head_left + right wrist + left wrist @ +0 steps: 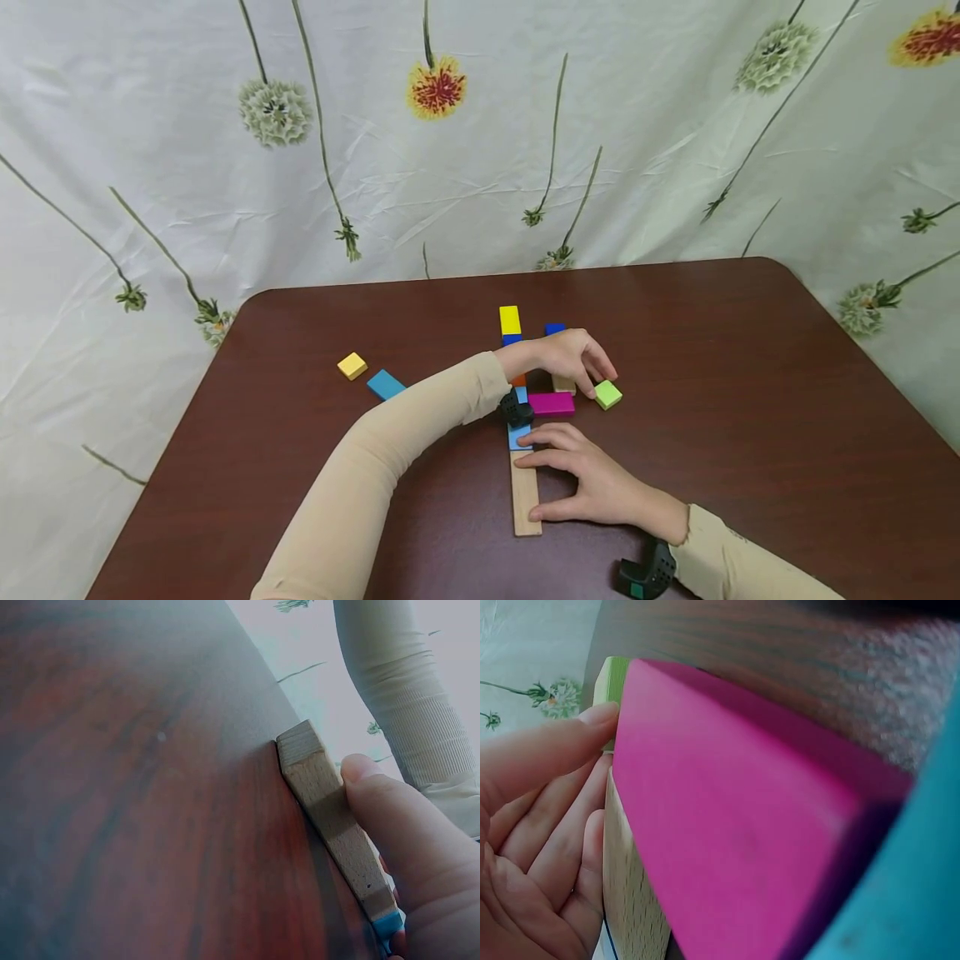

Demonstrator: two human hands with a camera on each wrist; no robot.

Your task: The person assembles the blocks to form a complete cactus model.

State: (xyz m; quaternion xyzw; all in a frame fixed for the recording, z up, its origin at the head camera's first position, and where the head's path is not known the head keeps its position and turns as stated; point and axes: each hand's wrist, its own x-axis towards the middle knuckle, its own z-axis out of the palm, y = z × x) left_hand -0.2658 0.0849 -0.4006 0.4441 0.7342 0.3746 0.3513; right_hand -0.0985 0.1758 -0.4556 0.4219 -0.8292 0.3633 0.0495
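Note:
My left hand (573,354) reaches across the row of blocks and pinches a lime green block (608,395) between thumb and fingers. In the left wrist view, the thumb lies against the green block (613,686). A magenta block (552,404) and a plain wooden block (626,855) sit close to this hand. My right hand (592,479) holds a long plain wooden block (526,496) at the near end of the row, its thumb against one side. Its other fingertips reach over this block and the light blue block (517,437) beyond it.
A yellow block (510,320) stands at the row's far end, before a dark blue one (512,339). Another dark blue block (555,328) is right of it. A pale yellow block (352,366) and a blue block (386,384) lie left on the brown table (750,375).

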